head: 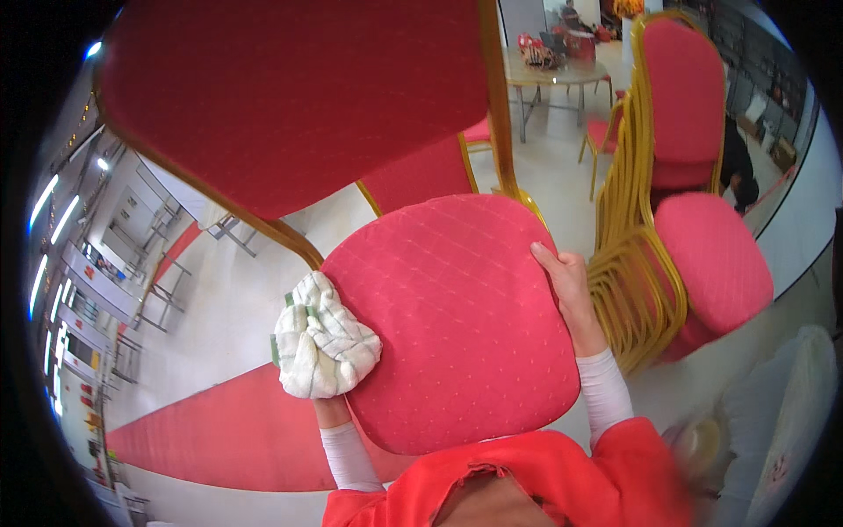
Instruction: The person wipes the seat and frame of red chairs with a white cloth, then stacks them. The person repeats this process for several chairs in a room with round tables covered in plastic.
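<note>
A chair with a red padded seat [454,316] and a gold metal frame is directly in front of me. Its dark red backrest [296,99] rises at the top of the view. My right hand [563,270] grips the right edge of the seat, its thumb on top of the cushion. At the seat's left edge is a white checked cloth [326,342] with green-grey lines; it covers my left hand, so only the wrist shows and the fingers are hidden. The cloth touches the side of the cushion.
A tall stack of red chairs with gold frames [635,263] stands close on the right. Behind it a person in dark clothes [737,165] is partly visible. A round table [560,74] holding things is farther back. Long tables line the left, and a red carpet strip [230,428] crosses the floor.
</note>
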Motion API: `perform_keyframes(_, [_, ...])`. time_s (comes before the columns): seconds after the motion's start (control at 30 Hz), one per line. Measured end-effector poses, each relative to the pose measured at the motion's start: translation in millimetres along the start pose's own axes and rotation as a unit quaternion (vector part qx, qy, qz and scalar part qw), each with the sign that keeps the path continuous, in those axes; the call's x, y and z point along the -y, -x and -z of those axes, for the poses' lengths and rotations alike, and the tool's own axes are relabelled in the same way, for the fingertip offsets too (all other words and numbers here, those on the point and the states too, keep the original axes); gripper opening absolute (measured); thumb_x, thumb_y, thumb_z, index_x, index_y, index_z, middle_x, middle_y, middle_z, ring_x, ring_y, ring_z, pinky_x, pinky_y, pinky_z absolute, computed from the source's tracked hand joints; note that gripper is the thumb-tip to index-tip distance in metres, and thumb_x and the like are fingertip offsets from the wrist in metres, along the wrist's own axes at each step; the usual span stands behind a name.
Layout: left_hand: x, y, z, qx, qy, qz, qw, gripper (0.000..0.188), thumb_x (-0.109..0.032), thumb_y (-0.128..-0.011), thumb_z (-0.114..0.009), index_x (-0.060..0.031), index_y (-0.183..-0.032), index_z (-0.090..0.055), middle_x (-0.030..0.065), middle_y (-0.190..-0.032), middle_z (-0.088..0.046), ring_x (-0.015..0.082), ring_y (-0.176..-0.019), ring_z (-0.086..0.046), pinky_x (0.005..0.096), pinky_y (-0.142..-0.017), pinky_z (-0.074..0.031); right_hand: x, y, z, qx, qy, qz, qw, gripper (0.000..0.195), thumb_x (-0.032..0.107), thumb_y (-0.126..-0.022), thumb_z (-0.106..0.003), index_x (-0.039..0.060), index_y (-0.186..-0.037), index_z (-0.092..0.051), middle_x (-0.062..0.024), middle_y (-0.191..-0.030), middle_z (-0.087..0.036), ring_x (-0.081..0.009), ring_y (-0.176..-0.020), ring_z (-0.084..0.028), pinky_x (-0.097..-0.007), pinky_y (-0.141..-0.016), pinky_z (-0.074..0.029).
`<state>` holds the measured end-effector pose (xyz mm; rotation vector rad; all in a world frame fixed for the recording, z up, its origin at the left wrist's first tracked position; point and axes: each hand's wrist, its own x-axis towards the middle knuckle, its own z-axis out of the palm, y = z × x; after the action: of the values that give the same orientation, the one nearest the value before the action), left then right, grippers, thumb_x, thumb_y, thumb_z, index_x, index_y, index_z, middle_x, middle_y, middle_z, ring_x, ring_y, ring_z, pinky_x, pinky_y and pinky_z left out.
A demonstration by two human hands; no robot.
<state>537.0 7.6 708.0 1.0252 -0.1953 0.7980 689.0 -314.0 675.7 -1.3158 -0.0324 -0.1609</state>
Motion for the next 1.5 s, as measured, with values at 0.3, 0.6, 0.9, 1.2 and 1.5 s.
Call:
perform_keyframes(0.3, [14,-17,32,0.006,0.210,0.041,0.977,0.045,-0.006,-0.088,-0.030,0.0075,-0.131,-0.028,0.0191,-0.135,-0.036,0.0244,-0.125,-0.037,0.0348,-0.106,-0.031,19,-2,-10,0.000,0.015,0.009,1.000,0.030,0.021,-0.077,-0.072,0.0032,-0.057,-0.060,-0.0008,-0.060,-0.059,-0.0062,-0.048,-0.048,-0.0229,-0.042,-0.037])
perform_keyframes(0.6, [16,-20,38,-0.101,-0.005,0.021,0.995,0.032,-0.005,-0.085,-0.039,0.0102,-0.113,-0.041,0.0223,-0.114,-0.051,0.0282,-0.106,-0.053,0.0366,-0.092,-0.044,-1,-22,-41,0.000,0.022,-0.062,0.998,0.030,0.025,-0.075,-0.073,0.0018,-0.059,-0.062,-0.0024,-0.060,-0.059,-0.0079,-0.049,-0.050,-0.0240,-0.044,-0.038])
perform_keyframes(0.9, [37,-43,58,-0.158,-0.067,0.067,0.983,0.028,-0.007,-0.087,-0.039,0.0085,-0.109,-0.045,0.0197,-0.109,-0.053,0.0267,-0.101,-0.055,0.0353,-0.088,-0.045,-60,-40,-57,-0.005,0.151,-0.135,0.979,0.040,0.032,-0.074,-0.072,0.0049,-0.052,-0.054,0.0003,-0.054,-0.052,-0.0085,-0.048,-0.043,-0.0283,-0.044,-0.035])
perform_keyframes(1.2, [46,-54,85,-0.194,-0.123,0.161,0.960,0.025,-0.009,-0.088,-0.039,0.0067,-0.105,-0.048,0.0171,-0.104,-0.056,0.0252,-0.097,-0.056,0.0341,-0.085,-0.045,-139,-42,-55,-0.028,0.213,-0.211,0.954,0.052,0.045,-0.071,-0.068,-0.0016,-0.052,-0.057,-0.0069,-0.053,-0.056,-0.0167,-0.050,-0.050,-0.0378,-0.052,-0.039])
perform_keyframes(1.5, [48,-57,126,-0.208,-0.165,0.243,0.933,0.023,-0.011,-0.090,-0.039,0.0050,-0.101,-0.052,0.0145,-0.099,-0.058,0.0238,-0.092,-0.057,0.0329,-0.081,-0.046,-170,-26,-78,0.043,0.398,-0.173,0.900,0.046,0.044,-0.079,-0.063,-0.0020,-0.072,-0.058,-0.0149,-0.067,-0.058,-0.0210,-0.065,-0.055,-0.0359,-0.062,-0.043])
